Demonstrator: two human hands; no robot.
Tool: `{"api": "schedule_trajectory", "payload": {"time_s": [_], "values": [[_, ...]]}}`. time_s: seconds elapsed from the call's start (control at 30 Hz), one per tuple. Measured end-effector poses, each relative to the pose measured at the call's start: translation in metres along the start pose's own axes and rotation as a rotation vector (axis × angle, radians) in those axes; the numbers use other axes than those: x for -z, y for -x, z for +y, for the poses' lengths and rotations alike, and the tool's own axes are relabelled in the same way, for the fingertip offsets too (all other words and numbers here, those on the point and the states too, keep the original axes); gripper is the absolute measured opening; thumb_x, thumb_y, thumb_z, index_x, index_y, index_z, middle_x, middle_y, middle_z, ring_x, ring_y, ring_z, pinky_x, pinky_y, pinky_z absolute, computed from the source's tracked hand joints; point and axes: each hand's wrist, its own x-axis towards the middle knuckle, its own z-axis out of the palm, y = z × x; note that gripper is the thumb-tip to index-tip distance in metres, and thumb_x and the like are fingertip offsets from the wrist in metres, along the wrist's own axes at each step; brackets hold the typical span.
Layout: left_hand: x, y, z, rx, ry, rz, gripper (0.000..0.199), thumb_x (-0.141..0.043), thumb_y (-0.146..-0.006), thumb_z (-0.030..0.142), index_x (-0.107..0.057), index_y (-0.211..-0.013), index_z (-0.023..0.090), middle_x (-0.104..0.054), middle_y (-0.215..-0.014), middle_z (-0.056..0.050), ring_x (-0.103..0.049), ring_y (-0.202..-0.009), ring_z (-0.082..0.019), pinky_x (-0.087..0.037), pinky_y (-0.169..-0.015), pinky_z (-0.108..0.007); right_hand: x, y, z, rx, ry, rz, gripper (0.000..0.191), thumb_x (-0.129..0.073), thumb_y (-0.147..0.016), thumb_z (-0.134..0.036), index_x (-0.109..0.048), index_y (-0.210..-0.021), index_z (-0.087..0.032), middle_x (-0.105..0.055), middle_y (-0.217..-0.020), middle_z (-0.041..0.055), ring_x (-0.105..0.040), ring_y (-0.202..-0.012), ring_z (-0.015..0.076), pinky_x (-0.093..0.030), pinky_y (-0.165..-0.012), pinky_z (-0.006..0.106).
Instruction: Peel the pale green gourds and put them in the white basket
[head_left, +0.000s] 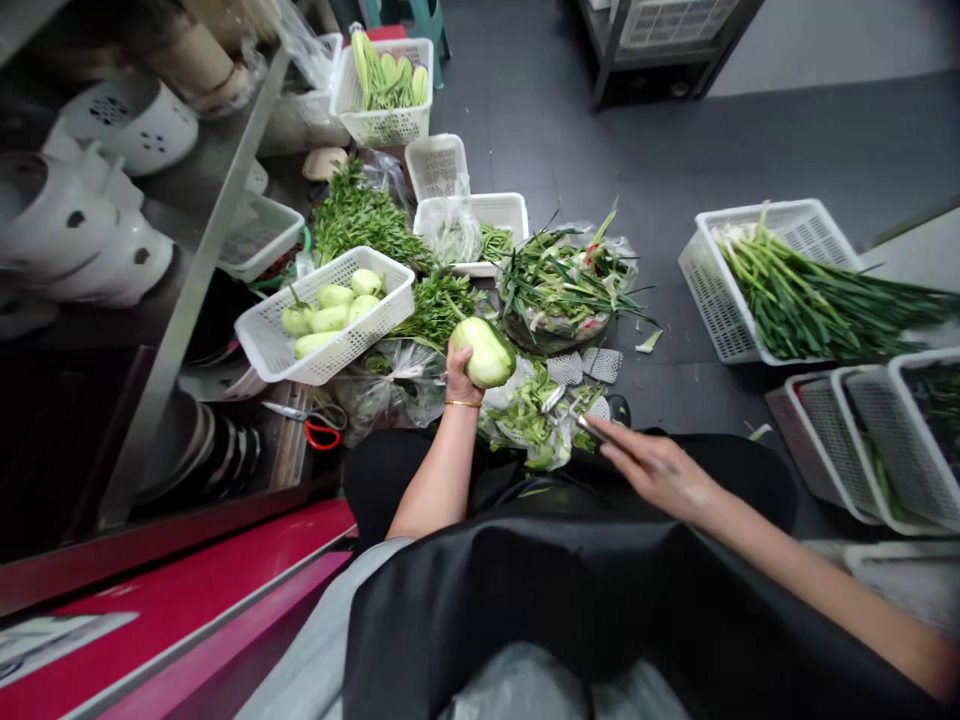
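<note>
My left hand (460, 374) is wrapped round a pale green eggplant (486, 353), with a lighter streak along its side, and holds it up in front of my lap. In my right hand (651, 462) is a metal peeler (592, 428), its head pointing left and apart from the eggplant. Below and between both hands lies a heap of green peelings (531, 408) on plastic. More pale green eggplants (330, 318) lie in a white basket (289, 362) to the left of my left hand.
Red-handled scissors (321, 432) lie at the left by a metal shelf (199, 270). Leafy greens (367, 220) and a pile of vegetable trimmings (562, 285) are ahead. At the right stand a basket (705, 285) of long green onions (810, 285) and several tilted baskets (877, 430).
</note>
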Motion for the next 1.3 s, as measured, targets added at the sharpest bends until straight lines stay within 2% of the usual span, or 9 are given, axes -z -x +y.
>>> {"api": "schedule_trajectory", "payload": {"time_s": [0.23, 0.37, 0.47, 0.63, 0.73, 0.9, 1.0, 1.13, 1.3], "values": [[-0.014, 0.007, -0.004, -0.066, -0.035, -0.097, 0.062, -0.072, -0.059, 0.047, -0.057, -0.113, 0.022, -0.063, -0.107, -0.008, -0.062, -0.093, -0.024, -0.051, -0.081, -0.036, -0.005, -0.1, -0.026, 0.031, 0.005, 0.088, 0.048, -0.04, -0.094, -0.025, -0.041, -0.142, -0.017, -0.055, -0.134, 0.0089, -0.06, -0.113, 0.0243, -0.051, -0.094, 0.038], [-0.011, 0.005, -0.002, -0.028, -0.041, -0.027, 0.065, -0.07, -0.058, 0.048, -0.056, -0.117, 0.023, -0.064, -0.108, -0.007, -0.062, -0.098, -0.026, -0.05, -0.084, -0.037, -0.036, -0.034, 0.002, -0.014, -0.004, -0.03, 0.048, -0.041, -0.094, -0.024, -0.044, -0.141, -0.022, -0.065, -0.121, 0.0078, -0.067, -0.101, 0.023, -0.055, -0.085, 0.035], [-0.007, 0.004, 0.002, 0.09, 0.022, -0.02, 0.068, -0.064, -0.059, 0.054, -0.057, -0.118, 0.02, -0.065, -0.107, -0.01, -0.062, -0.102, -0.029, -0.05, -0.085, -0.041, -0.027, 0.015, 0.023, -0.105, -0.025, -0.169, 0.044, -0.04, -0.094, -0.026, -0.051, -0.136, -0.022, -0.069, -0.113, 0.0073, -0.069, -0.093, 0.0233, -0.058, -0.078, 0.034], [-0.009, 0.008, 0.003, 0.198, 0.103, -0.071, 0.068, -0.059, -0.06, 0.055, -0.06, -0.116, 0.017, -0.067, -0.106, -0.012, -0.062, -0.102, -0.032, -0.05, -0.085, -0.043, 0.021, -0.048, -0.002, -0.032, -0.07, -0.015, 0.046, -0.04, -0.095, -0.031, -0.045, -0.14, -0.024, -0.058, -0.131, 0.0042, -0.06, -0.113, 0.0224, -0.051, -0.094, 0.034], [-0.014, 0.009, 0.001, 0.158, 0.112, -0.038, 0.063, -0.06, -0.061, 0.05, -0.061, -0.115, 0.018, -0.069, -0.102, -0.01, -0.064, -0.097, -0.03, -0.051, -0.083, -0.041, 0.008, -0.085, -0.02, 0.064, -0.097, 0.097, 0.047, -0.04, -0.095, -0.029, -0.044, -0.141, -0.022, -0.056, -0.134, 0.0047, -0.059, -0.115, 0.0223, -0.049, -0.098, 0.035], [-0.012, 0.002, 0.003, 0.151, 0.116, 0.096, 0.063, -0.055, -0.063, 0.05, -0.06, -0.118, 0.018, -0.069, -0.106, -0.008, -0.063, -0.103, -0.027, -0.05, -0.086, -0.038, -0.057, -0.027, 0.007, -0.025, -0.166, -0.01, 0.047, -0.039, -0.094, -0.023, -0.044, -0.141, -0.019, -0.062, -0.126, 0.0094, -0.063, -0.107, 0.0233, -0.054, -0.09, 0.037], [-0.009, -0.001, 0.004, 0.192, 0.094, 0.123, 0.065, -0.05, -0.065, 0.056, -0.06, -0.118, 0.02, -0.068, -0.107, -0.008, -0.062, -0.106, -0.027, -0.05, -0.087, -0.039, -0.049, -0.01, 0.016, -0.082, -0.173, -0.004, 0.047, -0.04, -0.095, -0.025, -0.043, -0.142, -0.022, -0.06, -0.129, 0.0081, -0.061, -0.111, 0.0236, -0.052, -0.093, 0.038], [-0.013, 0.001, 0.003, 0.148, 0.091, 0.102, 0.064, -0.052, -0.066, 0.055, -0.06, -0.117, 0.018, -0.067, -0.108, -0.009, -0.062, -0.106, -0.027, -0.05, -0.087, -0.039, -0.026, -0.049, -0.001, 0.012, -0.188, 0.102, 0.049, -0.039, -0.096, -0.027, -0.038, -0.145, -0.022, -0.05, -0.14, 0.0056, -0.053, -0.122, 0.0211, -0.043, -0.105, 0.035], [-0.012, 0.004, 0.011, 0.126, 0.183, -0.036, 0.067, -0.052, -0.068, 0.061, -0.058, -0.119, 0.018, -0.065, -0.111, -0.013, -0.06, -0.108, -0.03, -0.05, -0.086, -0.045, -0.051, -0.026, 0.011, 0.013, -0.224, -0.029, 0.048, -0.039, -0.095, -0.024, -0.04, -0.144, -0.023, -0.057, -0.132, 0.0072, -0.058, -0.115, 0.0245, -0.051, -0.097, 0.037]]}}
